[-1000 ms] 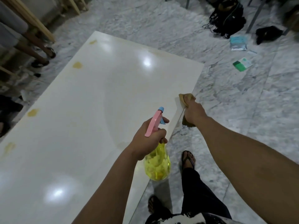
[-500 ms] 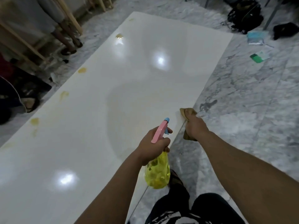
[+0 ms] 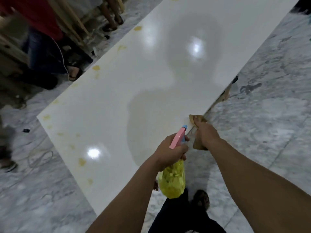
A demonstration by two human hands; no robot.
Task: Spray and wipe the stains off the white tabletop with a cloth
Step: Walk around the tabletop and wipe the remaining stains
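The glossy white tabletop runs from near left to far right. Several yellow stains dot its left edge, such as a stain near the front and another stain farther along. My left hand grips a spray bottle with a yellow body and a pink trigger, held over the table's right edge. My right hand holds a tan cloth bunched against that same right edge, just beyond the bottle's nozzle.
People's legs and sandalled feet stand along the left side by wooden furniture legs. A thin cable lies on the marble floor at the left. My own feet are below the table's right edge.
The view has swung left and down, so more of the table's stained left edge and near corner shows. Both hands keep their hold, still at the right edge.
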